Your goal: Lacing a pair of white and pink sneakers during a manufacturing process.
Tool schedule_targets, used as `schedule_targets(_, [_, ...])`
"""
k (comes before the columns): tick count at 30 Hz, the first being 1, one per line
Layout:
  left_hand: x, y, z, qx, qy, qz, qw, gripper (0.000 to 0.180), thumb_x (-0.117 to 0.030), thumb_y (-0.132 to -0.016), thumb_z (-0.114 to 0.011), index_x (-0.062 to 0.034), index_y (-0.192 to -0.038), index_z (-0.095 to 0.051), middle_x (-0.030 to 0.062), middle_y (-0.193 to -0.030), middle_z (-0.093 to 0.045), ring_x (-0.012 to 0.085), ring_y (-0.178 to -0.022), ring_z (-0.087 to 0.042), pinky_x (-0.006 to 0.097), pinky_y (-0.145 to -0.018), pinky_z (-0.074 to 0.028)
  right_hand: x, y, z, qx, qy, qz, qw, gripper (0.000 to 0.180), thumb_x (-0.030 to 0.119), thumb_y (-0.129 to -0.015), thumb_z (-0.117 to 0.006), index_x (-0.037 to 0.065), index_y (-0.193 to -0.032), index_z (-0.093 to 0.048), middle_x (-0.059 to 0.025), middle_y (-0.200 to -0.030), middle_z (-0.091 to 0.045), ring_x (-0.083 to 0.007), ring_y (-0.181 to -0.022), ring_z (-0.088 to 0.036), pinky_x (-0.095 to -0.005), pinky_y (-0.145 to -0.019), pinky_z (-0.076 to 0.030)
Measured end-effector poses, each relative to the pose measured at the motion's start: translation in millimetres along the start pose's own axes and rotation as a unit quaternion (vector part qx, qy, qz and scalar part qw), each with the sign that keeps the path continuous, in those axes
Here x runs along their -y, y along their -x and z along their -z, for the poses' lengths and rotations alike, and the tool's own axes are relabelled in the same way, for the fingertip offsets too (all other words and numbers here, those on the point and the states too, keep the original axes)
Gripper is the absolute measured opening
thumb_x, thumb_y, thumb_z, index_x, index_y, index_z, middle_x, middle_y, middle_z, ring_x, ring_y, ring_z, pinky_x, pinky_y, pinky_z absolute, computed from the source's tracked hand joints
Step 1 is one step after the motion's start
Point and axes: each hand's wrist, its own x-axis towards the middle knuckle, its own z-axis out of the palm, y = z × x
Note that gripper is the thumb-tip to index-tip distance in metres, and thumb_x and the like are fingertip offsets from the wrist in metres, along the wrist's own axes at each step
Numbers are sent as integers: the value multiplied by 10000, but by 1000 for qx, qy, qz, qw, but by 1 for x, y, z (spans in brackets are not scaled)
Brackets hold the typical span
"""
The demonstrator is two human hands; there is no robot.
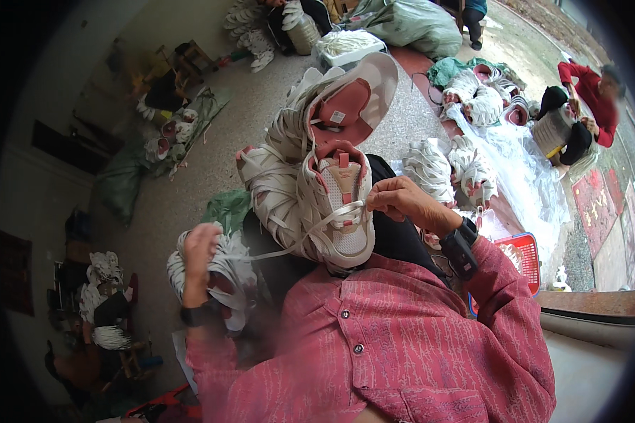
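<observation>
We had a white and pink sneaker (335, 204) resting on our lap, toe toward the body, with a second sneaker (342, 106) of the same kind lying just beyond it, sole and pink lining turned up. A white lace (296, 243) ran across the eyelets of the near shoe. Our right hand (402, 201) pinched one end of the lace at the tongue, fingers pressed together on it; our left hand (199, 248) was closed round the other end, drawn out to the side over a heap of white shoes (226, 278) beside the knee. The left hand was blurred, so its exact grip could not be made out. We judged that lacing well here called for keeping the lace flat and untwisted through each eyelet, holding both ends at even tension, and steadying the shoe against the thigh so it did not roll. A red basket (522, 257) stood to the right.
</observation>
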Motion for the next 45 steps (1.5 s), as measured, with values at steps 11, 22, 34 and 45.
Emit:
schedule_targets(11, [-53, 13, -160, 108, -152, -328, 926, 144, -145, -941, -630, -17, -965, -691, 145, -843, -680, 305, -765, -670, 366, -667, -507, -39, -21, -20, -111, 213, 230, 943, 155, 173, -926, -665, 21, -901, -681, 20, -737, -584, -37, -543, -437, -227, -483, -321])
schedule_targets(22, [-58, 16, -177, 84, -214, -376, 898, 128, -98, -897, -616, -28, -806, -559, 144, -764, -584, 373, -717, -604, 457, -619, -460, -29, -23, -15, -109, 203, 233, 945, 194, 179, -911, -620, -8, -912, -670, -29, -653, -551, -216, -628, -596, -371, -588, -472])
schedule_targets(34, [-73, 13, -191, 77, -320, -364, 871, 129, -129, -881, -600, -24, -806, -591, 171, -752, -600, 390, -712, -614, 464, -628, -468, 32, -2, -7, -52, 601, 403, 689, 435, 195, -730, -797, 140, -1129, -631, -92, -1114, -514, -279, -919, -625, -415, -712, -500])
schedule_targets(45, [-82, 8, -201, 63, -383, -354, 851, 193, -171, -849, -568, -13, -750, -617, 195, -707, -622, 404, -674, -628, 468, -611, -477, 33, -18, 12, 38, 661, 429, 614, 415, 255, -709, -772, 102, -1073, -645, -53, -1110, -549, -243, -1054, -567, -374, -883, -464])
